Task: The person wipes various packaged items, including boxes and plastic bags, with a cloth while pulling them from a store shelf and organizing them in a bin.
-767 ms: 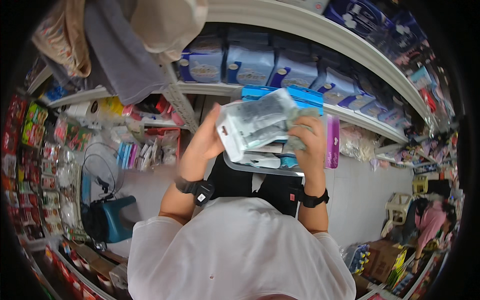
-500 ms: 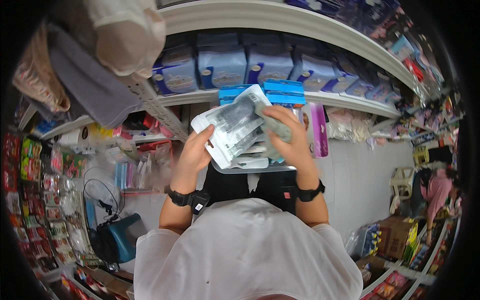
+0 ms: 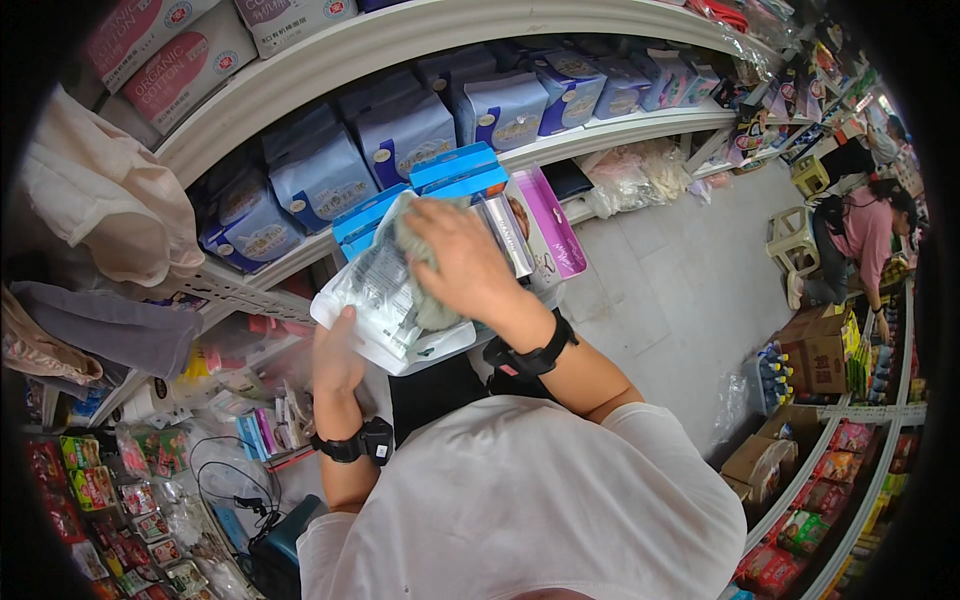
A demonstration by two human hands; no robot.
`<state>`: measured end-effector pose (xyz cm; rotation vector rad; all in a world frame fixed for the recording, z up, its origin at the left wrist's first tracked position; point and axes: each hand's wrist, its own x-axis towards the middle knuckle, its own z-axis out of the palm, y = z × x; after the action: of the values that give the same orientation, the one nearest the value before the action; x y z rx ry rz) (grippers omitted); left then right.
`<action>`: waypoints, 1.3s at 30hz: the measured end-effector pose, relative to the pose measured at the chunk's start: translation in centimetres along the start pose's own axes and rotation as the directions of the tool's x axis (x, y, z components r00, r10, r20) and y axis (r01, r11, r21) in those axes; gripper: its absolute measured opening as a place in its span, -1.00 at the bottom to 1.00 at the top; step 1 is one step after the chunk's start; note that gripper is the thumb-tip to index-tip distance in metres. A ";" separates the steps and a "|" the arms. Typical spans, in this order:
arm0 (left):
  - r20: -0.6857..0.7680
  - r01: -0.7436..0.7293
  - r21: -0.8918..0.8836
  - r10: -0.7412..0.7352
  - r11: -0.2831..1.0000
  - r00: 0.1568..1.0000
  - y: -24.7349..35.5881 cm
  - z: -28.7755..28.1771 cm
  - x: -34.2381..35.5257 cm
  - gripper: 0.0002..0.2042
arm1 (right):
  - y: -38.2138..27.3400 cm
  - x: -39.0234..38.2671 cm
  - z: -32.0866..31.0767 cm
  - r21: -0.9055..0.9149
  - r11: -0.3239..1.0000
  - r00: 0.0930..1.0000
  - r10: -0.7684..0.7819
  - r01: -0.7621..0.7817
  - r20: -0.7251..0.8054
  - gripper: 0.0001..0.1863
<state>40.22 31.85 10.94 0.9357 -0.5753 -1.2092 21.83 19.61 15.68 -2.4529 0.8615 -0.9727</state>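
My left hand (image 3: 338, 355), blurred, grips the lower left edge of a white, clear-windowed flat package (image 3: 365, 300) with something dark inside. My right hand (image 3: 460, 255) is closed over a crumpled grey-green cloth (image 3: 432, 305), pressing it on the package's right part. Beneath them a tray (image 3: 540, 298) over my legs carries bright blue boxes (image 3: 455, 170), a magenta-and-white box (image 3: 548, 220) and more packages, partly hidden under my hands.
Shelves with pale-blue packs (image 3: 395, 140) run across the front; hanging garments (image 3: 100, 200) are at left. At right are a person in pink (image 3: 870, 235), stools (image 3: 790, 240), cartons (image 3: 812, 350) and snack shelves (image 3: 830, 470). Cables (image 3: 255, 500) lie lower left.
The view has swung, showing more of the right aisle. My right hand has moved from the package's right edge onto its face with the cloth; the package has shifted down in front of me.
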 end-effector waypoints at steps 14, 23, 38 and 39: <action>0.066 -0.036 0.115 0.029 0.993 0.997 -0.1 -0.3 0.3 -0.56 | -2.0 0.5 0.4 0.071 0.980 0.977 -0.194 0.188 0.086 -0.45; 0.043 -0.002 0.066 -0.001 0.998 0.999 -0.3 0.2 0.4 -0.57 | 0.3 -0.2 -0.2 0.132 0.988 0.996 -0.078 0.082 -0.040 -0.50; 0.021 0.006 0.006 -0.006 1.000 1.000 -0.7 0.4 0.7 -0.57 | 1.8 0.5 -0.4 0.220 0.968 0.982 0.148 -0.120 -0.115 -0.49; 0.017 0.014 -0.014 -0.013 1.000 1.000 -0.7 0.6 0.8 -0.57 | 1.7 0.2 -0.4 0.186 0.978 0.984 0.118 -0.092 -0.135 -0.47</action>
<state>39.59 30.90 10.63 0.9192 -0.5739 -1.2330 20.99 18.15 15.16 -2.1846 0.8992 -1.1483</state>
